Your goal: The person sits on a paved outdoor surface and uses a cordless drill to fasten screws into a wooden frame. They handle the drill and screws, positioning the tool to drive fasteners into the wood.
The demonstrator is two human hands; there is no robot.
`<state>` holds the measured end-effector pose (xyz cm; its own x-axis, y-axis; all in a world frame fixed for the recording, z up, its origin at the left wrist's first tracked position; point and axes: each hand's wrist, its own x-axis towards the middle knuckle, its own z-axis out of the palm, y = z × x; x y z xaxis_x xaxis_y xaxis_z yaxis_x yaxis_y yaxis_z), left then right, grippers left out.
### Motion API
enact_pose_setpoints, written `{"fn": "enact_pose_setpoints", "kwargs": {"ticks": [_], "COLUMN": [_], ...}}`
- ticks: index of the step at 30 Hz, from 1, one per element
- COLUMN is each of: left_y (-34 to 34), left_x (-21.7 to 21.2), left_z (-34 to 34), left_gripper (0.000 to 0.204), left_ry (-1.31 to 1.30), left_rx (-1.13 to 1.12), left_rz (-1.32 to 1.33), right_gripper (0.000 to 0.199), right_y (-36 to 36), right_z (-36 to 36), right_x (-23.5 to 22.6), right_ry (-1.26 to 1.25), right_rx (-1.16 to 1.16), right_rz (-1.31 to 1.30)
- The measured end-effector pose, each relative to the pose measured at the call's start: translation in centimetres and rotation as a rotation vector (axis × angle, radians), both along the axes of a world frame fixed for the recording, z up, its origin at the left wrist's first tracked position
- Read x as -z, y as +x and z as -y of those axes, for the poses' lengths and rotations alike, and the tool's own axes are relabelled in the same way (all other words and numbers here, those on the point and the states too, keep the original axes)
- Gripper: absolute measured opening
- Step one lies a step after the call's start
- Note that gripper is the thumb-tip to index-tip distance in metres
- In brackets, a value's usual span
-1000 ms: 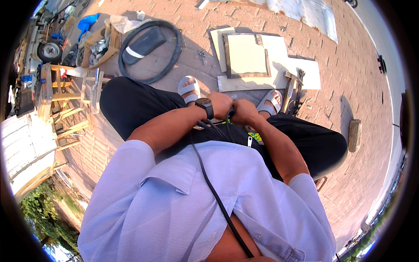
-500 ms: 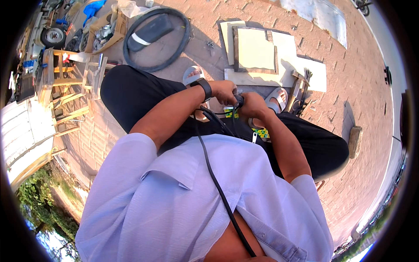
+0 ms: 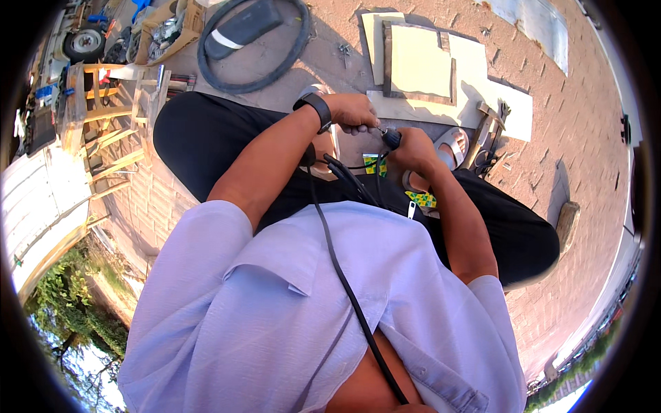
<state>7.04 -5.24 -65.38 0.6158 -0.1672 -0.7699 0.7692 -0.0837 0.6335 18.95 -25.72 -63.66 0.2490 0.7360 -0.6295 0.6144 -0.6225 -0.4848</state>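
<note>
Gripping a black ribbed cylinder (image 3: 392, 139), probably a drill chuck, in the right hand (image 3: 415, 149), with fingers wrapped closed around it and pointing its metal tip (image 3: 381, 129) at the left hand (image 3: 352, 111). Bending left-hand fingers in at that tip; cannot tell whether closed on it or just touching. Holding the cylinder between both hands, out beyond the black trousers (image 3: 206, 131). Seeing a black cable (image 3: 358, 307) running over the lilac shirt (image 3: 275, 344); not making out any link to the cylinder.

Progress: judging as mid-job. Having the cylinder in hand, tip exposed; seeing nothing that reads as finished. Probably working at the tip end; not making out how much is left.

Containers: spotting one open cardboard box (image 3: 193, 31) beyond the left knee, holding jumbled greyish, shiny items too small to identify. Just beside, seeing a rubber ring (image 3: 241, 89) encircling a black pad (image 3: 253, 29) on the brick paving (image 3: 585, 172).
</note>
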Motion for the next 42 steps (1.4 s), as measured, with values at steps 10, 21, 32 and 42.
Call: {"fn": "enact_pose_setpoints", "kwargs": {"ticks": [10,21,32,42], "left_y": [-0.5,1.9,4.0,2.6], "left_x": [10.2,14.9,19.7,16.0], "left_z": [-8.3,-10.2,-8.9,-8.2], "left_gripper": [0.031,0.037,0.034,0.024], "left_ry": [0.29,1.188,1.076,0.813], "left_rx": [-0.683,-0.544,-0.534,-0.741], "left_rz": [-0.181,-0.06,-0.102,-0.011], "right_gripper": [0.041,0.039,0.037,0.046], "right_y": [1.0,1.6,1.6,1.5], "right_z": [-1.3,-2.7,-3.0,-2.1], "right_x": [0.5,0.6,0.8,1.0], "right_ry": [0.014,-0.093,-0.082,-0.026], "right_rx": [0.107,0.122,0.125,0.124], "right_rz": [-0.001,-0.078,-0.119,-0.095]}}
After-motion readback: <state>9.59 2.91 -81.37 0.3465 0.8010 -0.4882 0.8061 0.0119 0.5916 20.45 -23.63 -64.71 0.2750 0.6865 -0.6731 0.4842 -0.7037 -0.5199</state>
